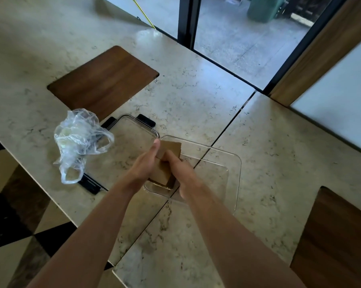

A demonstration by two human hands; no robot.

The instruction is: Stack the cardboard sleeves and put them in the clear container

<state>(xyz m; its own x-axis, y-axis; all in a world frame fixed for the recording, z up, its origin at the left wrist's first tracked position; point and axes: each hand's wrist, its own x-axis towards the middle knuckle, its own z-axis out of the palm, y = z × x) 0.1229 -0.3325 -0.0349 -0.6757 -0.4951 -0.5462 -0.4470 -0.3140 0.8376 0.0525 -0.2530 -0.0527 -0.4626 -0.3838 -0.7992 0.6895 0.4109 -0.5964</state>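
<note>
I have both hands clamped on the stack of brown cardboard sleeves (167, 161), left hand (143, 167) and right hand (182, 173) pressing its sides, over the near-left corner of the clear rectangular plastic container (236, 173). My palms hide the stack's lower edges.

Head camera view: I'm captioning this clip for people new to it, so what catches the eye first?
Both hands, left hand and right hand, clasp a stack of cardboard sleeves over the near-left corner of the clear container at centre. Left of them, a crumpled plastic bag lies partly on the container's lid.
</note>
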